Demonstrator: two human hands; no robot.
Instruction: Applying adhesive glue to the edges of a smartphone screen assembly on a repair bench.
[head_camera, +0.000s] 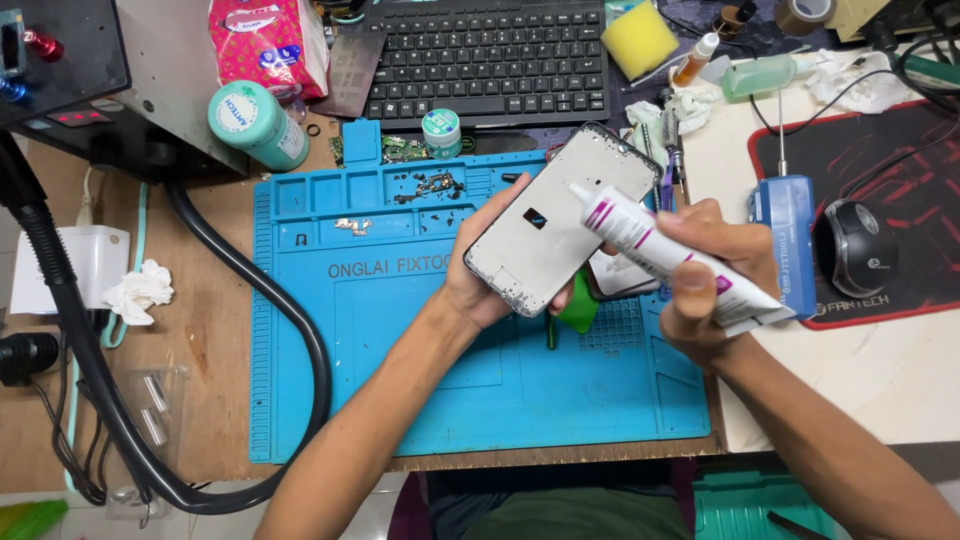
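- Cluttered repair bench, wooden top (215, 340) at left, white surface at right; blue silicone work mat (400, 380) spread across the centre of the frame.
- Behind the mat, at top centre: black keyboard (490, 60); yellow sponge (640, 38) to its right; teal canister (258, 124) and pink tissue pack (268, 42) at upper left.
- At the right edge: black mouse (856, 246) on a red-and-black pad (900, 150); blue tool box (788, 225) just beside the pad.
- Thick black hose (300, 330) curving down the left side of the mat; small screws and metal scraps lying in the mat's upper compartments.
- Left hand (490, 285), centre frame: fingers wrapped around the lower edge of a phone frame (560, 215), held tilted above the mat, pale inner face up, a small dark patch near its middle.
- Right hand (710, 285), right of centre: fingers clenched around a white adhesive tube (665, 255) with purple markings, thumb pressing the body, nozzle resting at the frame's upper right part.
- Green object (580, 312) partly hidden below the frame; kind not clear.
- Step in hand, by the look of it: laying adhesive onto the frame; no bead visible on the surface from this view.
- Next move, as a judgement: gentle, even squeeze with the nozzle kept close along the edge, the frame held steady and turned gradually to follow the rim.
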